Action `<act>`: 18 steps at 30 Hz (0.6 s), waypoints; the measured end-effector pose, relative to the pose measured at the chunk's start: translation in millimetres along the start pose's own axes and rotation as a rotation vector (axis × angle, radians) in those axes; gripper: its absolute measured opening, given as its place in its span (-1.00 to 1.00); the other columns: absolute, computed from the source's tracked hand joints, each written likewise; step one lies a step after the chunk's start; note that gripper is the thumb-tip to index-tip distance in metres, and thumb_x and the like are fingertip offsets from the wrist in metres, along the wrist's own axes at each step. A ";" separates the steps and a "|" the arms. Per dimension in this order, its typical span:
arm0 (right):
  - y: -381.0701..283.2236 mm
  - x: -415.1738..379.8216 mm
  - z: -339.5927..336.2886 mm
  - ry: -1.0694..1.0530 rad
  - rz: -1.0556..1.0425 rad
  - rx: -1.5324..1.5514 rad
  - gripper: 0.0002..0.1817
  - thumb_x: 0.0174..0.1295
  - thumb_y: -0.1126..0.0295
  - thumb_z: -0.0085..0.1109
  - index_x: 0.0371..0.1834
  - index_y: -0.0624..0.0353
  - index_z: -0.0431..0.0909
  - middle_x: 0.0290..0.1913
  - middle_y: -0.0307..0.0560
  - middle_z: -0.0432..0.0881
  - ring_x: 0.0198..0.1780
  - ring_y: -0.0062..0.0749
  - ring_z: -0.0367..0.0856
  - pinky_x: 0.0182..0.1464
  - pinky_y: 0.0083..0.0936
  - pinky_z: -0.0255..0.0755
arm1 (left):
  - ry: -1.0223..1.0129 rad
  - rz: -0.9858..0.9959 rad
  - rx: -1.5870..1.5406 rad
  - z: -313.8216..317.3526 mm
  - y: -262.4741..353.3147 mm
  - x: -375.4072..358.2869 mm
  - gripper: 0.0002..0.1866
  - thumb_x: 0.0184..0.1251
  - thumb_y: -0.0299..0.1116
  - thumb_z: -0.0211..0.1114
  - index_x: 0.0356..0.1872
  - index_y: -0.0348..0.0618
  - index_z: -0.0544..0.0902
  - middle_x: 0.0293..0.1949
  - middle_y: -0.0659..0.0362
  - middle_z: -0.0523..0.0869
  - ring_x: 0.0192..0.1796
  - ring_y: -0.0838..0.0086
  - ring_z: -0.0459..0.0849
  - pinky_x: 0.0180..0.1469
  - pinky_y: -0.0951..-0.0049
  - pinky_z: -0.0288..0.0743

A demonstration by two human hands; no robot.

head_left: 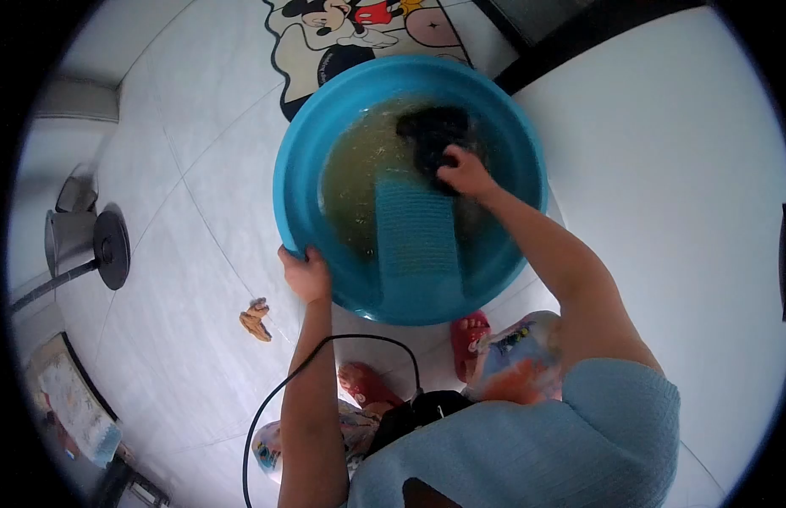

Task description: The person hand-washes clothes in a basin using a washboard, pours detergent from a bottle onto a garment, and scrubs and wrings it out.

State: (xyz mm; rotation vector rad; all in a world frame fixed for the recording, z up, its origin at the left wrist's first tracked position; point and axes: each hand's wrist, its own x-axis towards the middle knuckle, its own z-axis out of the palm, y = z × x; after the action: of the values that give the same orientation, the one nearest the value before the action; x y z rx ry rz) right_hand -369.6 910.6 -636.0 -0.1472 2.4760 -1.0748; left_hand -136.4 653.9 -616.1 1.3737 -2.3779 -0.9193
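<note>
A large round blue basin (284,190) holds murky, yellowish-brown water (355,182). Ridges of a built-in washboard (416,229) slope up its near side. My left hand (306,275) grips the rim at the near left, fingers outside and thumb over the edge. In the water, toward the far right of the basin, lies a dark wet cloth (435,127); its kind is not clear. My right hand (466,173) has its fingers curled on the cloth's near end, just beyond the top of the washboard. Part of the cloth is under water.
Behind the basin is a cartoon-print mat (350,34). A crumpled brown scrap (256,320) lies on the tiled floor at the left. Further left is a round dark disc-shaped object (112,246) on a pole. A black cable (359,336) loops before me; a white surface (664,195) borders the right.
</note>
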 end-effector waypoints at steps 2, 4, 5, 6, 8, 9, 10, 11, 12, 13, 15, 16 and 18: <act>-26.1 -25.0 -2.4 -0.230 -0.198 -0.095 -0.53 0.05 0.22 0.20 0.05 0.12 0.46 -0.13 0.20 0.62 -0.07 0.03 0.62 0.00 -0.18 0.48 | 0.006 0.005 -0.015 1.2 1.3 0.4 -0.58 0.16 -0.34 0.25 0.03 -0.23 0.42 -0.24 -0.21 0.67 -0.19 -0.18 0.63 -0.18 -0.01 0.49; -48.6 -55.3 -4.4 -0.328 -0.288 -0.249 -0.60 0.03 0.19 0.23 -0.06 0.07 0.47 -0.23 0.18 0.60 -0.16 -0.01 0.64 -0.11 -0.20 0.50 | -0.005 -0.024 -0.010 0.1 2.0 0.9 -0.58 0.15 -0.34 0.26 0.03 -0.22 0.43 -0.24 -0.20 0.68 -0.19 -0.17 0.64 -0.17 -0.01 0.49; -58.3 -70.5 -6.0 -0.423 -0.360 -0.326 -0.62 0.02 0.18 0.25 -0.10 0.06 0.47 -0.21 0.13 0.60 -0.10 -0.05 0.61 -0.05 -0.18 0.47 | -0.006 -0.022 -0.013 0.5 1.2 1.4 -0.58 0.15 -0.34 0.26 0.03 -0.22 0.43 -0.24 -0.20 0.68 -0.19 -0.17 0.64 -0.17 -0.01 0.49; -66.3 -84.1 -8.0 -0.520 -0.432 -0.403 -0.63 0.02 0.17 0.26 -0.14 0.05 0.47 -0.19 0.08 0.59 -0.03 -0.09 0.58 0.00 -0.16 0.44 | -0.005 -0.022 0.008 0.7 0.9 1.2 -0.58 0.16 -0.34 0.26 0.03 -0.22 0.43 -0.24 -0.20 0.68 -0.19 -0.17 0.64 -0.17 -0.01 0.49; -76.7 -103.2 -8.4 -0.544 -0.702 -0.511 -0.65 -0.03 0.22 0.28 -0.20 0.07 0.47 -0.17 0.01 0.57 0.04 -0.13 0.53 0.09 -0.16 0.35 | -0.002 -0.023 0.028 -0.3 2.2 2.4 -0.59 0.16 -0.35 0.26 0.03 -0.21 0.43 -0.24 -0.21 0.68 -0.19 -0.17 0.64 -0.17 -0.02 0.49; -79.4 -109.9 -6.7 -0.563 -0.974 -0.613 -0.68 -0.08 0.27 0.30 -0.26 0.08 0.47 -0.14 -0.05 0.55 0.11 -0.17 0.47 0.18 -0.17 0.27 | -0.017 -0.043 0.030 -1.4 3.2 2.0 -0.59 0.16 -0.35 0.26 0.03 -0.21 0.43 -0.24 -0.21 0.67 -0.18 -0.17 0.64 -0.16 -0.02 0.49; -77.3 -113.6 -0.6 -0.567 -0.976 -0.613 -0.68 -0.08 0.27 0.30 -0.26 0.08 0.47 -0.14 -0.05 0.55 0.11 -0.17 0.47 0.18 -0.17 0.27 | -0.030 -0.065 0.033 -2.2 3.2 1.7 -0.59 0.16 -0.35 0.25 0.04 -0.21 0.42 -0.24 -0.22 0.67 -0.18 -0.17 0.64 -0.15 -0.02 0.49; -71.1 -115.5 9.4 -0.459 -0.997 -0.651 -0.67 -0.01 0.24 0.26 -0.19 0.08 0.47 -0.09 -0.09 0.52 0.16 -0.16 0.40 0.22 -0.11 0.21 | -0.030 -0.069 0.034 -2.3 2.3 1.9 -0.59 0.16 -0.35 0.25 0.04 -0.21 0.42 -0.24 -0.22 0.67 -0.18 -0.17 0.64 -0.15 -0.02 0.49; -64.6 -117.1 20.1 -0.350 -1.015 -0.687 -0.66 0.07 0.22 0.23 -0.11 0.09 0.47 -0.04 -0.12 0.50 0.21 -0.15 0.33 0.26 -0.04 0.14 | -0.028 -0.065 0.015 -1.3 0.3 1.8 -0.59 0.16 -0.35 0.25 0.04 -0.21 0.42 -0.24 -0.22 0.67 -0.18 -0.17 0.64 -0.15 -0.01 0.49; -56.6 -118.2 33.5 -0.354 -1.015 -0.686 -0.66 0.07 0.22 0.23 -0.11 0.09 0.47 -0.04 -0.12 0.50 0.21 -0.15 0.33 0.26 -0.04 0.14 | -0.027 -0.060 -0.005 -0.6 0.0 2.0 -0.58 0.17 -0.36 0.25 0.05 -0.21 0.41 -0.23 -0.22 0.67 -0.18 -0.17 0.63 -0.15 -0.01 0.49; -53.7 -118.3 57.9 -0.231 -0.788 -0.547 -0.67 0.06 0.27 0.20 -0.11 0.13 0.48 -0.09 -0.06 0.52 0.17 -0.14 0.37 0.28 -0.08 0.16 | -0.037 -0.051 -0.022 -0.9 -0.9 2.4 -0.58 0.17 -0.37 0.24 0.05 -0.22 0.41 -0.24 -0.22 0.67 -0.18 -0.17 0.63 -0.16 0.01 0.49; -56.7 -112.0 64.5 -0.237 -0.789 -0.542 -0.67 0.06 0.27 0.20 -0.11 0.13 0.48 -0.09 -0.06 0.52 0.17 -0.14 0.37 0.28 -0.08 0.16 | -0.046 -0.039 -0.038 -1.7 -1.5 2.6 -0.58 0.17 -0.38 0.24 0.05 -0.22 0.41 -0.24 -0.22 0.67 -0.18 -0.17 0.63 -0.16 0.02 0.49; -64.2 -88.6 72.9 -0.417 -0.549 -0.656 -0.68 0.07 0.29 0.16 -0.09 0.12 0.49 -0.03 0.01 0.54 0.17 -0.09 0.40 0.30 -0.10 0.19 | -0.032 -0.030 -0.052 -1.6 -1.0 1.1 -0.58 0.17 -0.39 0.24 0.05 -0.23 0.41 -0.24 -0.22 0.66 -0.18 -0.16 0.64 -0.17 0.03 0.49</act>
State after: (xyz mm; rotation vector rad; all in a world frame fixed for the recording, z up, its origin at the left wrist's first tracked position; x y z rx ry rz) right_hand -263.2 840.6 -603.3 -1.1684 2.3367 -0.2975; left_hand -135.4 652.0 -615.5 1.3896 -2.3454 -1.0116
